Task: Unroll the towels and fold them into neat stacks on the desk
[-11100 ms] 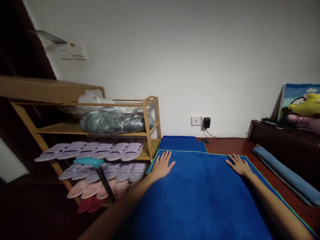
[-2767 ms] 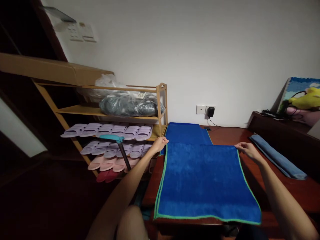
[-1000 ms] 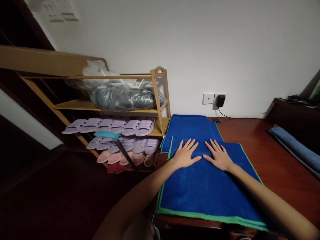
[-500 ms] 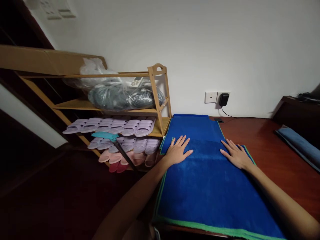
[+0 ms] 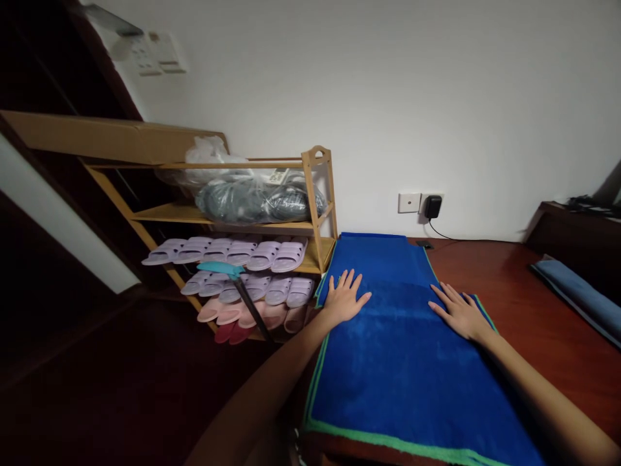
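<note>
**Your left hand and right hand lie flat on the blue cloth**

You appear to be at the smoothing step, working creases from a cloth spread on the red-brown table; doubled green edging along its left side suggests folded layers. The next move seems to call for light, even pressure drawn outward, with the layers kept from sliding and the edges kept in line. The soft surface may drag under too heavy a palm.

The cloth lies directly before you, its near edge at the table's front, its far end meeting or overlapping a second cloth of the same blue; the join is hard to make out. Your left hand rests palm down close to the left edge, fingers fanned and pointing away from you, thumb reaching inward; the rack stands beyond it to the left. Your right hand mirrors it near the far right corner, well apart from the left, its fingers angled toward the middle. The fingers of both are released and grasp nothing. Your forearms reach in from low on either side, set wide. Farther right on the table, well apart from the cloth, lies a paler roll.
</note>
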The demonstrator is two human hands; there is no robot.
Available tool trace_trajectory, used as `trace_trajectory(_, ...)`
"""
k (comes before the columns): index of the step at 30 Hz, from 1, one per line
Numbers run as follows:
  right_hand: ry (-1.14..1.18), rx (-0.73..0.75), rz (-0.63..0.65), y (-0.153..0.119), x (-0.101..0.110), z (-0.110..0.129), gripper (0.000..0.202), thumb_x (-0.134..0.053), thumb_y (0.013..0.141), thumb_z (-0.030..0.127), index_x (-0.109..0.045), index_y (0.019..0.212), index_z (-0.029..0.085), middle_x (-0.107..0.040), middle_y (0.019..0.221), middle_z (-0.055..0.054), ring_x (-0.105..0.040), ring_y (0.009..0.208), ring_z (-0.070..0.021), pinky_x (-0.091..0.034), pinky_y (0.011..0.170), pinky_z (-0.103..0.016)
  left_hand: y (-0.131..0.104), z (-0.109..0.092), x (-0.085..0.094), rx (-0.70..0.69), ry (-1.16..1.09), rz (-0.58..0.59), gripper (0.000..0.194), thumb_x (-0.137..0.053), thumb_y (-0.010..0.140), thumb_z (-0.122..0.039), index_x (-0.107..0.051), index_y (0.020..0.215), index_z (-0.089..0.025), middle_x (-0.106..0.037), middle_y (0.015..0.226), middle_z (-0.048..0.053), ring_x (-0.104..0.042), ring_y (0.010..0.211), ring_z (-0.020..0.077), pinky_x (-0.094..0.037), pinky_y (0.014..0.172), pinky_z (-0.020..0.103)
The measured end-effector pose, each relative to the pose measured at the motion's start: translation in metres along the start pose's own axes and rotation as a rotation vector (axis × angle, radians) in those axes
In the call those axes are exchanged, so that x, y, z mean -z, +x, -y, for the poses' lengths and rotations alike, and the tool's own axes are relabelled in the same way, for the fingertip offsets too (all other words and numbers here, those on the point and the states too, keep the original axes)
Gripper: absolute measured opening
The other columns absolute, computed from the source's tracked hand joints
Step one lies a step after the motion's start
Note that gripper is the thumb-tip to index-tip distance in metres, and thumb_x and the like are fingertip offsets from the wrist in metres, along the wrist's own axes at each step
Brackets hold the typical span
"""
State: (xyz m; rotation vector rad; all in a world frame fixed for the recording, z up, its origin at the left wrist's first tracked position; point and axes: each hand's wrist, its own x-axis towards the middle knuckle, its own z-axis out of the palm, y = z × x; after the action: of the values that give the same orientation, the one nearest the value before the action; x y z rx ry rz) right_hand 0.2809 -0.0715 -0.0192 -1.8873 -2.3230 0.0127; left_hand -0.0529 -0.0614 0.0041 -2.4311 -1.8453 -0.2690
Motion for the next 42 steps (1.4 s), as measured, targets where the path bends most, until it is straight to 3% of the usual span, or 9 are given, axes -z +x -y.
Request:
trace_trajectory(13, 0.017, 0.02, -0.012, -0.049, 0.002, -0.002, 0.07, -0.019, 0.087, 0.069, -0.021, 0.147, 0.033, -0.02, 0.153, -0.002, -0.015, 0.141, -0.0206, -0.018, 0.113, -0.048, -0.044, -0.019, 0.01, -0.022, -0.004, -0.012, 0.07, -0.016, 0.092, -0.063, -0.029, 0.146, -0.021, -0.022, 0.153, 0.011, -0.015, 0.141, 0.0295, -0.01, 0.109, 0.059)
trace_trajectory(21, 0.027, 0.028, -0.015, -0.092, 0.008, 0.0, 0.066, -0.024, 0.088, 0.067, -0.019, 0.147, 0.037, -0.019, 0.153, 0.001, -0.016, 0.141, -0.0209, -0.02, 0.112, -0.048, -0.087, -0.034, 0.017, -0.029, 0.016, -0.032, 0.07, -0.019, 0.091, -0.064, -0.029, 0.146, -0.022, -0.022, 0.153, 0.011, -0.011, 0.141, 0.0316, -0.01, 0.109, 0.061)
trace_trajectory(28, 0.045, 0.04, 0.019, -0.127, 0.013, 0.004, 0.066, -0.026, 0.089, 0.063, -0.013, 0.148, 0.037, -0.014, 0.154, 0.002, -0.011, 0.141, -0.022, -0.017, 0.113, -0.05, -0.121, -0.042, 0.035, -0.081, -0.016, -0.018, 0.067, -0.026, 0.091, -0.063, -0.033, 0.144, -0.021, -0.026, 0.151, 0.013, -0.017, 0.14, 0.0339, -0.011, 0.109, 0.061)
trace_trajectory(31, 0.084, 0.034, 0.016, -0.142, 0.016, 0.007, 0.065, -0.028, 0.089, 0.062, -0.014, 0.148, 0.038, -0.015, 0.153, 0.003, -0.013, 0.141, -0.0223, -0.015, 0.114, -0.051, -0.131, -0.037, 0.043, -0.141, -0.056, -0.003, 0.061, -0.03, 0.093, -0.057, -0.034, 0.143, -0.022, -0.029, 0.15, 0.012, -0.022, 0.139, 0.0325, -0.018, 0.108, 0.059)
trace_trajectory(34, 0.173, 0.034, 0.015, -0.152, 0.018, 0.001, 0.061, -0.03, 0.09, 0.06, -0.018, 0.147, 0.04, -0.02, 0.153, 0.004, -0.019, 0.14, -0.0225, -0.015, 0.114, -0.05, -0.133, -0.023, 0.047, -0.204, -0.127, -0.037, 0.046, -0.031, 0.097, -0.042, -0.043, 0.137, -0.023, -0.042, 0.143, 0.009, -0.034, 0.134, 0.0269, -0.024, 0.109, 0.052)
trace_trajectory(38, 0.301, -0.027, -0.09, -0.155, 0.012, -0.027, 0.056, -0.027, 0.09, 0.057, -0.033, 0.142, 0.036, -0.038, 0.146, 0.0, -0.031, 0.136, -0.0242, -0.024, 0.111, -0.049, -0.126, -0.002, 0.048, -0.17, -0.29, -0.142, 0.03, -0.046, 0.092, -0.031, -0.057, 0.119, -0.022, -0.059, 0.116, 0.008, -0.052, 0.111, 0.0233, -0.037, 0.099, 0.042)
trace_trajectory(42, 0.254, -0.128, -0.2, -0.153, 0.005, -0.059, 0.055, -0.035, 0.083, 0.063, -0.053, 0.124, 0.031, -0.055, 0.13, -0.009, -0.044, 0.124, -0.0323, -0.032, 0.1, -0.055, -0.113, 0.011, 0.049, -0.092, -0.468, -0.086, 0.02, -0.059, 0.082, -0.026, -0.061, 0.102, -0.023, -0.059, 0.097, 0.003, -0.053, 0.095, 0.0209, -0.042, 0.086, 0.037)
